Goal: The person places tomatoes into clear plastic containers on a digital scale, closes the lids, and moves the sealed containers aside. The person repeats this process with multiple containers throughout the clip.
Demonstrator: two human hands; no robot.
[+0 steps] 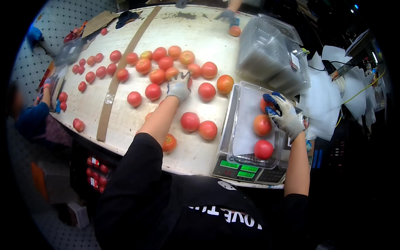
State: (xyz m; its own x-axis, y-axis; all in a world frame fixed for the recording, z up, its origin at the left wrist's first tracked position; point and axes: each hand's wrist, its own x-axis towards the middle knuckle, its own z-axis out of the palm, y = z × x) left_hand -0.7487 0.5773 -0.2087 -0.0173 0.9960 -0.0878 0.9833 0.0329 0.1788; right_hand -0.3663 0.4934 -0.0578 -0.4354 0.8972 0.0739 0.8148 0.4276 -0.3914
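Observation:
My left hand, in a pale work glove, reaches over the loose tomatoes on the white table. Its fingers are spread above a red tomato, partly hidden beneath it; whether it grips that fruit is unclear. In a white glove with blue fingertips, my right hand curls around a tomato at the far end of a clear plastic container. Two more tomatoes lie in a row there, a reddish-orange one and a redder one. Under the container is a digital scale with lit green displays.
Stacked clear plastic containers stand behind the scale, with white sheets to their right. A cardboard strip crosses the table; smaller tomatoes lie left of it. Another person's gloved hand is at the far edge; a co-worker stands left.

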